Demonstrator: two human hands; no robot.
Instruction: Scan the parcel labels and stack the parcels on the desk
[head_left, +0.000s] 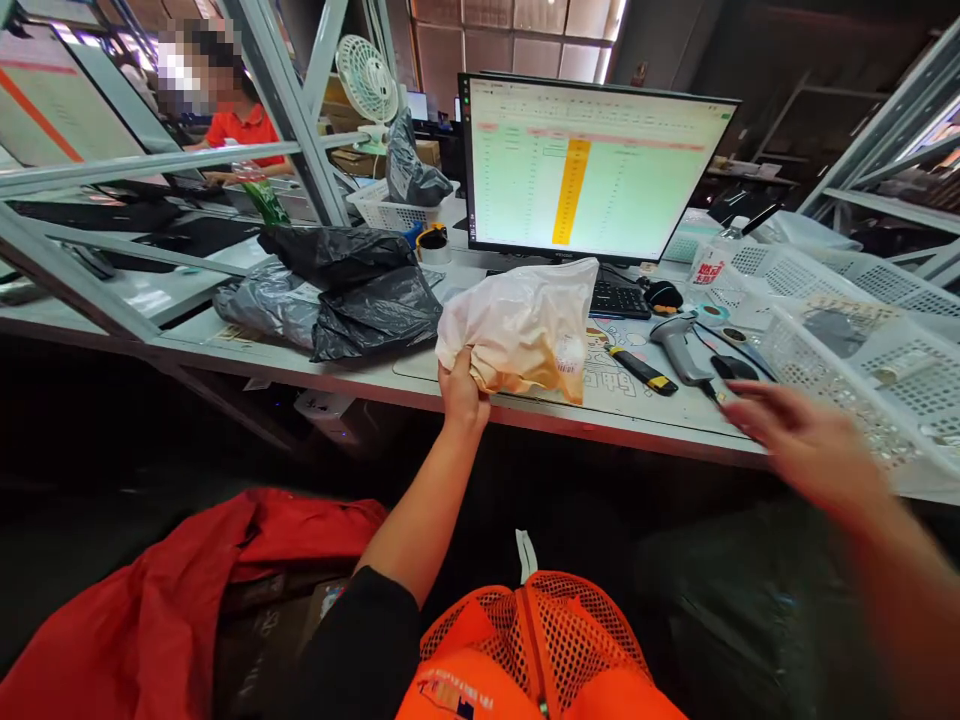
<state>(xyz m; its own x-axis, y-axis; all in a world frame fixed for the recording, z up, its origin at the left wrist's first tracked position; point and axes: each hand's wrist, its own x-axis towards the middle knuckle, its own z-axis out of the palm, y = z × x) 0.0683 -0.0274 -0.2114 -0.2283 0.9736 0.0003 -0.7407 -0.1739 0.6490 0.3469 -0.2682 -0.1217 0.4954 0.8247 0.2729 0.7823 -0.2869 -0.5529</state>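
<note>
My left hand (465, 392) grips the lower left corner of a white plastic bag (521, 325) at the desk's front edge. The bag looks full, and brownish contents show through its lower part. My right hand (799, 435), smeared by motion, is off to the right, in front of the desk edge and near a black computer mouse (733, 368). Left of that mouse lies a grey barcode scanner (681, 350) with its cable. A black and yellow utility knife (642, 370) rests between the scanner and the bag.
Dark plastic parcels (367, 300) lie to the left on the desk. Behind the bag stand a monitor (592, 170) and a keyboard (619, 300). White perforated baskets (832, 390) and a bottle (716, 255) are at right. A metal frame (289, 110) rises at left, with a person (244, 125) beyond it.
</note>
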